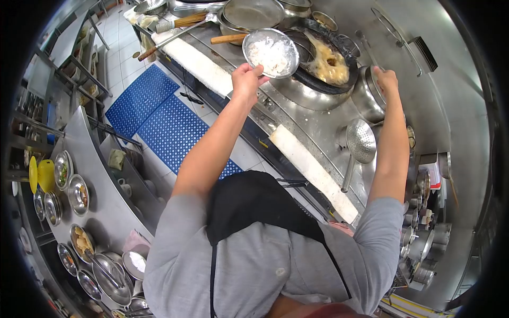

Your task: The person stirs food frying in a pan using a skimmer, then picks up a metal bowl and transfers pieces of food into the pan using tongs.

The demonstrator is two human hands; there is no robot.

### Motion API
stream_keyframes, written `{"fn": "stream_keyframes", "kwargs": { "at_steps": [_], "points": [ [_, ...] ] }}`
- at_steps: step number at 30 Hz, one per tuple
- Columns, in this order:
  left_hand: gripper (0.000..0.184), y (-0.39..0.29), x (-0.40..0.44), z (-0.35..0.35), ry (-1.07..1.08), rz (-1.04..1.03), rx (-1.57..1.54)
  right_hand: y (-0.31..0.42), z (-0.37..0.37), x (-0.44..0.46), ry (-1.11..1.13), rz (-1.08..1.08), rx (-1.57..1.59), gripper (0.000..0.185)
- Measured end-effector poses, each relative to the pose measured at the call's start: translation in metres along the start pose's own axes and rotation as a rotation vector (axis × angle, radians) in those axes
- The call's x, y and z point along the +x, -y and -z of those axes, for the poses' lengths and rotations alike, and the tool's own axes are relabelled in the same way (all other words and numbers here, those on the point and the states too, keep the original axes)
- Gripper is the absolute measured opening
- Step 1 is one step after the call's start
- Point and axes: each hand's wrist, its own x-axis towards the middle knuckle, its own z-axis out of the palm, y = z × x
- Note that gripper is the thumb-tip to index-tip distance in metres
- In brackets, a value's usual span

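Note:
A round metal bowl [271,53] with white powder and pale pieces is gripped at its rim by my left hand [247,82]. To the right of the bowl a dark wok [313,87] holds bubbling yellowish oil [327,62]. My right hand [386,80] is closed at the upper right, near the handle of a long metal utensil [366,43] beside the wok. How firmly it holds that handle is hard to make out. A perforated skimmer [360,141] lies on the stove below the right hand.
Pans [253,13] and a brush [189,20] stand at the top. White cloths [313,172] line the stove's front edge. Blue mats [175,124] cover the floor. On the left, a steel counter [106,196] bears several food bowls. Pots [422,245] are stacked at lower right.

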Motion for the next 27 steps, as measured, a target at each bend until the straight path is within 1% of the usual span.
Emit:
{"fn": "stream_keyframes", "kwargs": {
  "at_steps": [2, 5, 8, 11, 14, 15, 18, 19, 22, 25, 27],
  "points": [
    [0.026, 0.002, 0.003, 0.006, 0.013, -0.009, -0.001, -0.005, 0.0, -0.002, -0.029, 0.026, -0.016, 0.043],
    [0.027, -0.004, 0.001, 0.015, 0.015, -0.039, 0.021, 0.015, 0.022, -0.036, -0.073, 0.159, -0.085, 0.051],
    [0.028, -0.009, 0.004, 0.023, 0.018, -0.101, 0.058, 0.068, 0.067, -0.122, 0.04, 0.393, -0.076, 0.041],
    [0.028, -0.008, 0.01, 0.031, 0.031, -0.205, 0.125, 0.096, 0.083, -0.183, 0.085, 0.648, -0.141, 0.036],
    [0.026, -0.008, 0.012, 0.031, 0.05, -0.328, 0.229, 0.12, 0.087, -0.227, 0.024, 0.753, -0.28, 0.035],
    [0.026, -0.008, 0.012, 0.03, 0.054, -0.369, 0.287, 0.119, 0.082, -0.228, -0.026, 0.839, -0.329, 0.035],
    [0.024, -0.005, 0.01, 0.025, 0.082, -0.53, 0.399, 0.134, 0.075, -0.241, -0.077, 0.801, -0.519, 0.031],
    [0.023, -0.003, 0.009, 0.023, 0.092, -0.59, 0.425, 0.134, 0.072, -0.241, -0.131, 0.883, -0.474, 0.022],
    [0.024, -0.01, 0.003, 0.015, 0.013, -0.569, 0.488, 0.133, 0.079, -0.24, -0.118, 0.833, -0.508, 0.028],
    [0.025, -0.004, 0.015, 0.011, -0.023, -0.496, 0.485, 0.129, 0.09, -0.245, -0.161, 0.871, -0.441, 0.021],
    [0.025, 0.002, 0.021, 0.002, 0.007, -0.409, 0.438, 0.121, 0.091, -0.239, -0.171, 0.847, -0.387, 0.022]
  ]
}}
